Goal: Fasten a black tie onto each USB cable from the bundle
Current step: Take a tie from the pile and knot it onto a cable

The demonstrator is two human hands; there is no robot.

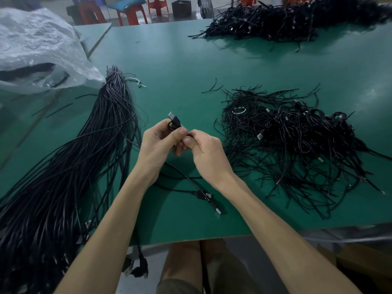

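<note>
Pinching one USB cable (174, 120) just behind its plug, my left hand (156, 143) and right hand (209, 154) touch, beside the bundle (84, 158). I cannot see the tie. If my grip loosens, it may slip off.

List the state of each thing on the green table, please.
Black USB cable with silver plug: held up by both hands.
Left hand: grips cable below plug.
Right hand: pinches the same cable.
Long bundle of black cables: bound at far end.
Clear plastic bag: open, crumpled.

Bare forearms (110, 225), bare hands (157, 145), brownish garment (224, 270) over lap
</note>
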